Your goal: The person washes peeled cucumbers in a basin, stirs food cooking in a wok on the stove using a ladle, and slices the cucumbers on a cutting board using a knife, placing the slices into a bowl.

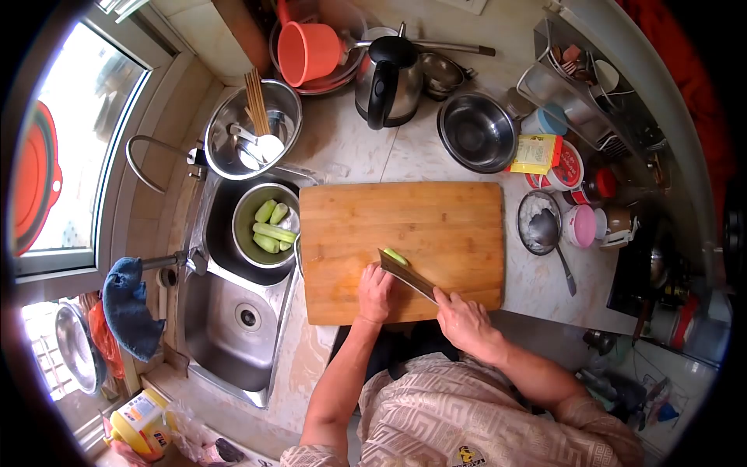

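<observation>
Inside the pot [243, 222], vegetables [274, 232] (green).

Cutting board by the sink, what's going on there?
A person is working at the wooden cutting board. Their right hand grips a knife, and their left hand is close to it; whether that hand holds anything is hard to tell. A green vegetable piece lies right beside the knife. More green pieces sit in a metal pot left of the board.
</observation>
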The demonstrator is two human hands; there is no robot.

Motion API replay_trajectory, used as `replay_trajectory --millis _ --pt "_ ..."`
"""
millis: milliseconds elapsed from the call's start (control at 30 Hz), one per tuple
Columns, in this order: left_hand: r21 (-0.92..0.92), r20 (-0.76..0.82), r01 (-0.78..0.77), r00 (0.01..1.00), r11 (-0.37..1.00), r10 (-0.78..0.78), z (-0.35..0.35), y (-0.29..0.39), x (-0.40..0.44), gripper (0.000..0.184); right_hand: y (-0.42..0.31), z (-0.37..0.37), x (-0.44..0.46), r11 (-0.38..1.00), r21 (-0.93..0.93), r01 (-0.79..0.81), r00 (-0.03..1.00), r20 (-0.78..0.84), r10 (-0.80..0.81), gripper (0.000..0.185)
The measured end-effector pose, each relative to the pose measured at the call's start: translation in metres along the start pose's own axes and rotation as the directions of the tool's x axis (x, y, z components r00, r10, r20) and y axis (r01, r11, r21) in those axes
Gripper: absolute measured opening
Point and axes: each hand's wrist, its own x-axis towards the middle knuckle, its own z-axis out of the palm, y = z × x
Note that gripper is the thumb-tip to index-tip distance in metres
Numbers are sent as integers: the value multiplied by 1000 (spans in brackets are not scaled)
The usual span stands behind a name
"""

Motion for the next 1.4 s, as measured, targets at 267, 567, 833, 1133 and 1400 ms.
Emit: replay_trajectory --millis 267,567,833,1133,1400 --pt "-61 -21 -14 1000 998 13 -4 2 1 32 34 36 25 988 145 50 993 -117 -33 43" --pt "-63 2 5 1000 998 -5 -1 -6 -6 29 -3 -14 -16 998 -65 20 1000 -10 -21 45" --pt "-65 -6 22 1000 998 -23 -8 5 4 32 24 29 20 999 46 29 996 -83 -25 43" --pt "-59 20 33 999 998 -32 0 -6 -7 29 1 -10 -8 999 -28 42 999 -12 -42 43" --pt "-64 -23 12 1000 998 -14 -7 0 -2 30 28 29 19 993 95 64 993 -106 -54 40"
